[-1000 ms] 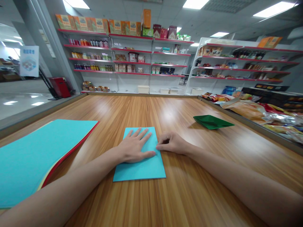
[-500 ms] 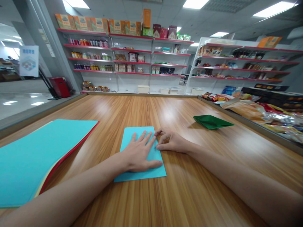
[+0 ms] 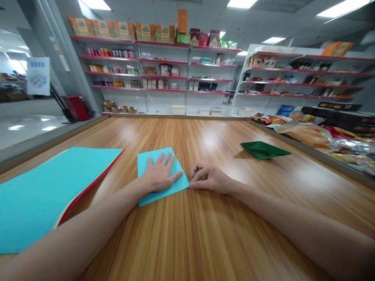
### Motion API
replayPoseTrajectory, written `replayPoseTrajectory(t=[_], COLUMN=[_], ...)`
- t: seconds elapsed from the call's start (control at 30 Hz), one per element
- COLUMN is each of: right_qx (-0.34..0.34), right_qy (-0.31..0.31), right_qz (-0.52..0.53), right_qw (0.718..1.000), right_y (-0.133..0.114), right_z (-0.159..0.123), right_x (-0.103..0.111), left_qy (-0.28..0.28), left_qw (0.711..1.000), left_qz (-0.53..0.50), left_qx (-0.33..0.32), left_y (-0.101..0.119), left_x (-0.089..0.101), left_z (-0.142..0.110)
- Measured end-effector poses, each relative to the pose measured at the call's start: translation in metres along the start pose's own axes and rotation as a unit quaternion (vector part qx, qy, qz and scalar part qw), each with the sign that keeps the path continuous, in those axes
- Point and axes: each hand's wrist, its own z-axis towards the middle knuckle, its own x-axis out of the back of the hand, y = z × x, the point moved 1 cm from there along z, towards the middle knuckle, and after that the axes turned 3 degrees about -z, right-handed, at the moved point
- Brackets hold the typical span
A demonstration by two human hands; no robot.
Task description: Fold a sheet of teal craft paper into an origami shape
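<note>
A light-blue sheet of paper [image 3: 161,194], seemingly folded, lies turned at an angle on the wooden table. Spread flat on top of it is my left hand [image 3: 159,173], fingers apart, hiding its middle. My right hand [image 3: 209,177] pinches the paper's right corner between thumb and fingertips. To the right, apart from both hands, sits a folded dark-green paper boat [image 3: 263,150].
On the left lies a stack of large coloured sheets [image 3: 58,187], blue on top with yellow and red edges beneath. Bagged snacks [image 3: 307,134] are heaped beyond the table's right rim. Stocked shelves [image 3: 164,78] stand behind the far edge.
The blue paper has turned and shifted left and away from me, with my left hand moving along on it. My right hand now pinches its corner instead of resting at its long side.
</note>
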Motion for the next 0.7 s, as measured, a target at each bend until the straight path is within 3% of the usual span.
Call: replayPoseTrajectory(t=[0.7], right_qx=[-0.028], right_qy=[0.017], right_qz=[-0.073], right_qw=[0.997], right_y=[0.0068], right_z=[0.0008], right_x=[0.0039], left_qy=[-0.029], left_qw=[0.997], left_qz=[-0.005], left_qx=[-0.068], left_y=[0.0104], left_x=[0.0017], left_z=[-0.0070])
